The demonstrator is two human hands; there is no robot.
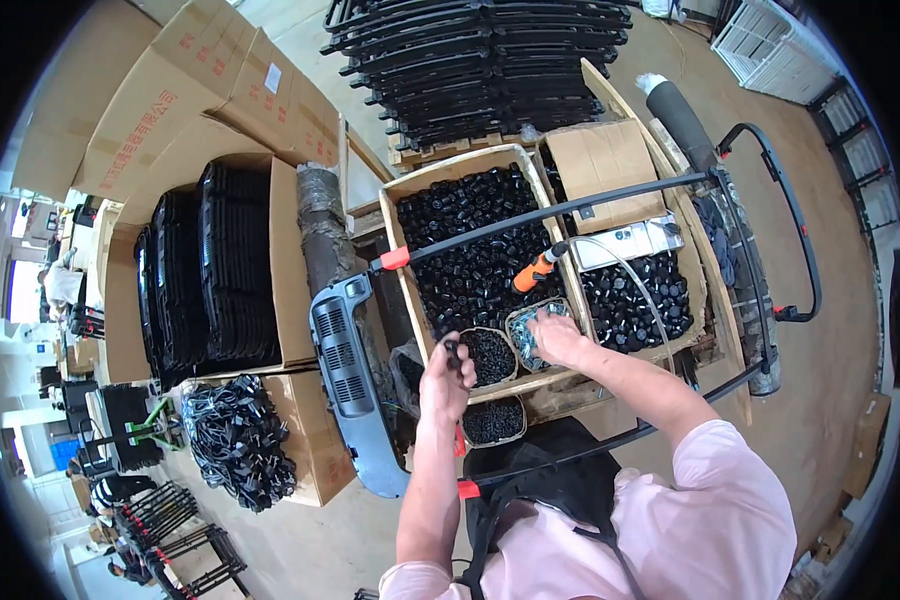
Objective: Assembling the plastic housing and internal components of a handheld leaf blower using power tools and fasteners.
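My left hand is raised in front of the wooden box, its fingers wrapped round a small black plastic part. My right hand reaches into a small bin of shiny metal screws; its fingertips are buried among them, so their grip cannot be made out. Beside that bin stands another one full of small black pieces, close to my left hand. An orange and black power screwdriver lies just beyond my right hand, on a heap of black plastic caps.
A black tubular frame with a grey motor housing spans the wooden box. Black caps fill the right compartment, near a white box. Cartons and bundled cables stand left; stacked black frames lie behind.
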